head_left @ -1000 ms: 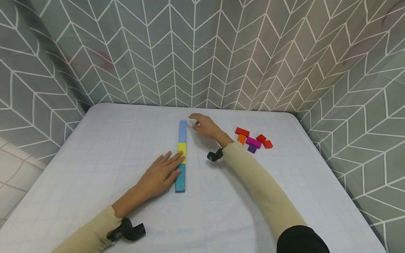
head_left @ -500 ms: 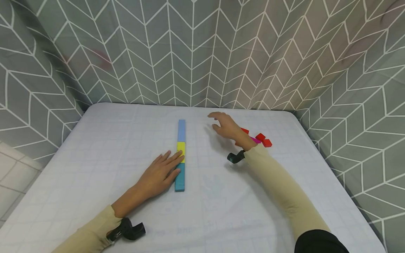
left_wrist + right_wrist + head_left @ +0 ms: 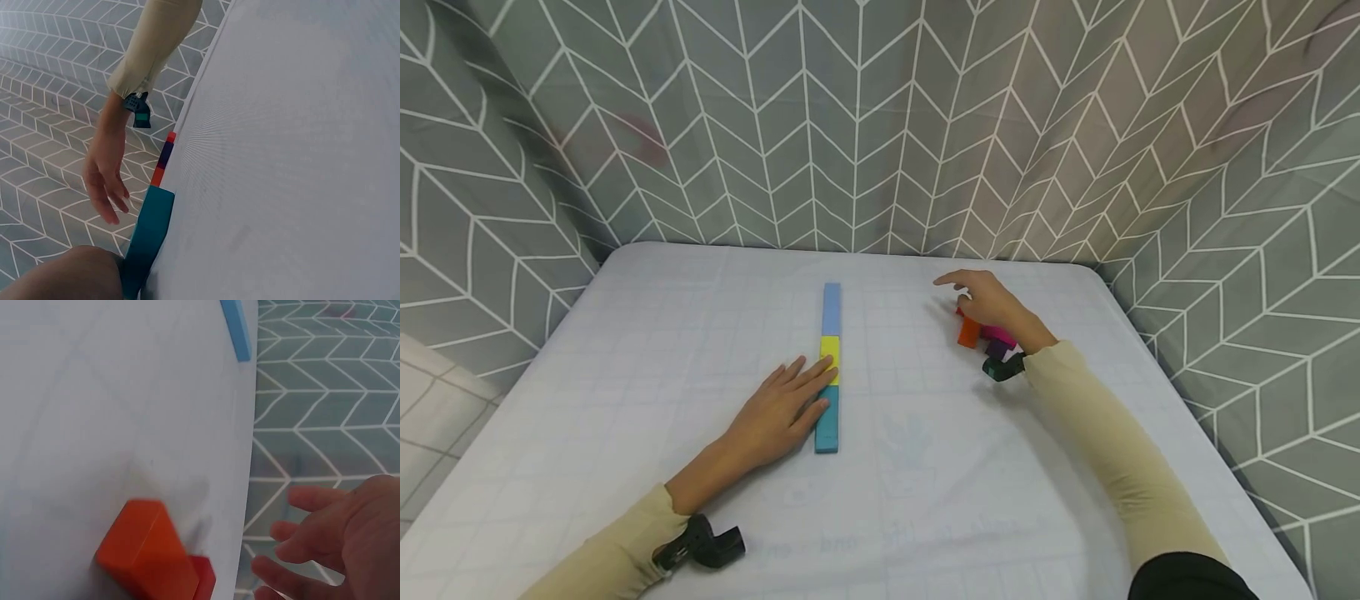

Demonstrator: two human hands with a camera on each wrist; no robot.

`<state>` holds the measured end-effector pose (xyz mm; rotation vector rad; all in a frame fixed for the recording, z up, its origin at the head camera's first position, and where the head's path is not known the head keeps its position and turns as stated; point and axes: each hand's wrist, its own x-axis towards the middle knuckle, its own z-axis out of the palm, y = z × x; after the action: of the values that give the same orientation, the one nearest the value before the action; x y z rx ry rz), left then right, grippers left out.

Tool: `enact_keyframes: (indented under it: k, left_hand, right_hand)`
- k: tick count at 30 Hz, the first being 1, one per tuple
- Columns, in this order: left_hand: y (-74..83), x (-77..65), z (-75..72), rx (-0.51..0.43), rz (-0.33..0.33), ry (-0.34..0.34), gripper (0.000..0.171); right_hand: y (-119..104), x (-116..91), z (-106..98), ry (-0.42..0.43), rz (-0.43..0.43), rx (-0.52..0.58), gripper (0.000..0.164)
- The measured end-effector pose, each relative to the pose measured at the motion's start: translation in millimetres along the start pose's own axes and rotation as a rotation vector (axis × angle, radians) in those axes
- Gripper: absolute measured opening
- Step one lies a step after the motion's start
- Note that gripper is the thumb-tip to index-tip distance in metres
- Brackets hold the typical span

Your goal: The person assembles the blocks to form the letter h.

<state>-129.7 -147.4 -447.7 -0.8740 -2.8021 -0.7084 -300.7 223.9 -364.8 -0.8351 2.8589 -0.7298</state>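
A straight row of blocks stands on the table: a light blue block (image 3: 831, 308) at the far end, a yellow block (image 3: 830, 346) in the middle and a teal block (image 3: 827, 429) nearest. My left hand (image 3: 775, 418) lies flat from the left, its fingertips resting on the yellow and teal blocks. To the right, my right hand (image 3: 991, 300) hovers over the loose blocks, fingers loosely extended and holding nothing. Under it show an orange block (image 3: 968, 333), a magenta block (image 3: 998, 336) and a purple block (image 3: 997, 349). The right wrist view shows a red block (image 3: 204, 575) behind the orange one.
A white cloth covers the table (image 3: 700, 317). Patterned grey curtains (image 3: 880, 125) hang along its back and right sides. Pale floor tiles (image 3: 437, 417) show past the left edge. Each wrist carries a small black camera (image 3: 718, 550).
My right hand has moved right, away from the far end of the row and over the loose blocks, covering the red ones. The left hand and the row have stayed put.
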Motion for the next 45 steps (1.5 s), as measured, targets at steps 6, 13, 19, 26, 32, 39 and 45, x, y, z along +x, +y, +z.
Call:
enact_keyframes:
  k: [6, 13, 19, 26, 32, 39, 45]
  left_hand:
    - [0.7, -0.2, -0.2, -0.011, -0.005, -0.008, 0.052]
    - [1.8, -0.9, -1.3, -0.012, -0.006, -0.011, 0.052]
    - [-0.3, -1.4, -2.0, -0.012, -0.006, -0.012, 0.052]
    - [-0.4, -2.1, -2.4, -0.012, -0.002, -0.005, 0.052]
    - [-0.2, -2.1, -2.4, -0.016, 0.0, -0.002, 0.052]
    - [0.5, -1.7, -2.4, -0.015, -0.001, -0.006, 0.052]
    - [0.8, -1.1, -3.4, -0.009, -0.005, -0.007, 0.052]
  right_hand:
    - [17, -7, -2, -0.053, 0.037, -0.017, 0.049]
    - [30, -15, -4, -0.076, 0.03, -0.024, 0.049]
    - [38, -19, -5, -0.12, 0.067, -0.018, 0.053]
    - [42, -23, -4, -0.154, 0.115, -0.04, 0.058]
    - [45, -24, -6, -0.174, 0.166, -0.038, 0.056]
    - [49, -27, -8, -0.164, 0.172, -0.013, 0.054]
    - [52, -27, -7, -0.147, 0.233, 0.015, 0.056]
